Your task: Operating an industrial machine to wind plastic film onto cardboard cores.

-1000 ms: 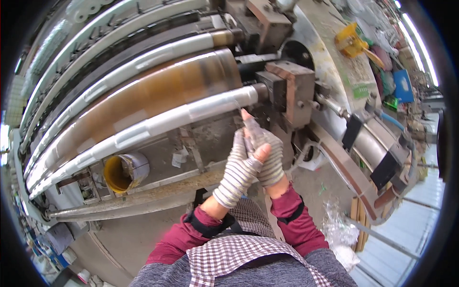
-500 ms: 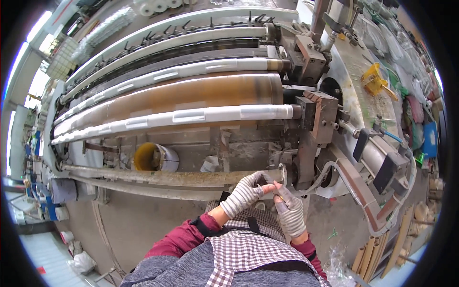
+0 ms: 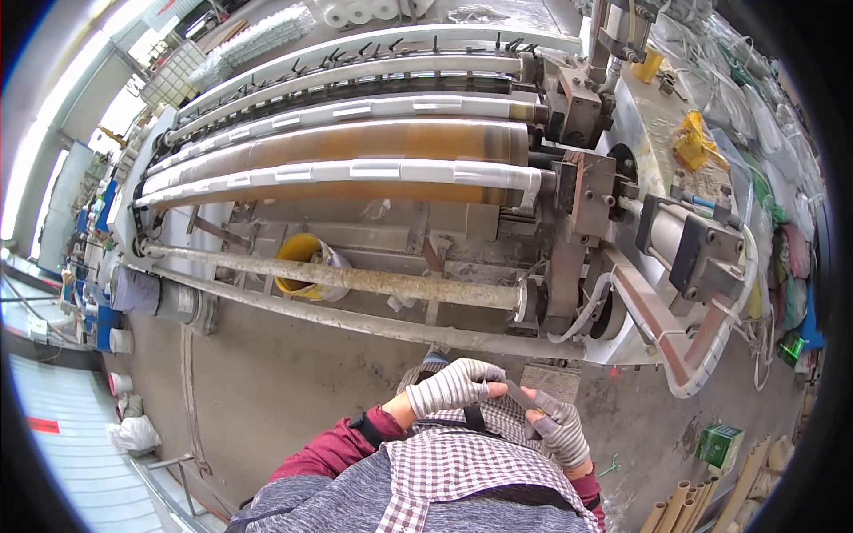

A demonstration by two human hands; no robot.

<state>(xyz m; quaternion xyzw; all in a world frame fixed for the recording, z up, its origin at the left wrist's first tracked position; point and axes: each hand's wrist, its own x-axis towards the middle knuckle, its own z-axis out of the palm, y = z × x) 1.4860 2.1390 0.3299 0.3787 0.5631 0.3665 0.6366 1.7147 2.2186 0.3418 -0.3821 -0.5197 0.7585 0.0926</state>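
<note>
In striped, grey-white gloves with bare fingertips, my left hand (image 3: 457, 386) and my right hand (image 3: 560, 428) are held close together in front of my checked apron (image 3: 480, 457). A short, flat, dark grey strip (image 3: 516, 394) spans the gap between them. The left thumb and fingers pinch its upper left end. My right thumb and fingers are closed about its other end, which they partly cover. The strip's exact kind is too small to make out.
Ahead stands a long roller machine with a brown roller (image 3: 382, 151) and white-wrapped rollers (image 3: 382, 171). A crusted bar (image 3: 382, 280) runs along its near side, with a yellow-lined bucket (image 3: 306, 266) behind it. Cardboard tubes (image 3: 684, 508) and a green box (image 3: 718, 446) are at right.
My hands have drawn back from the machine's near bar toward my body and moved slightly apart. The grey strip now shows between them. The whole view has shifted.
</note>
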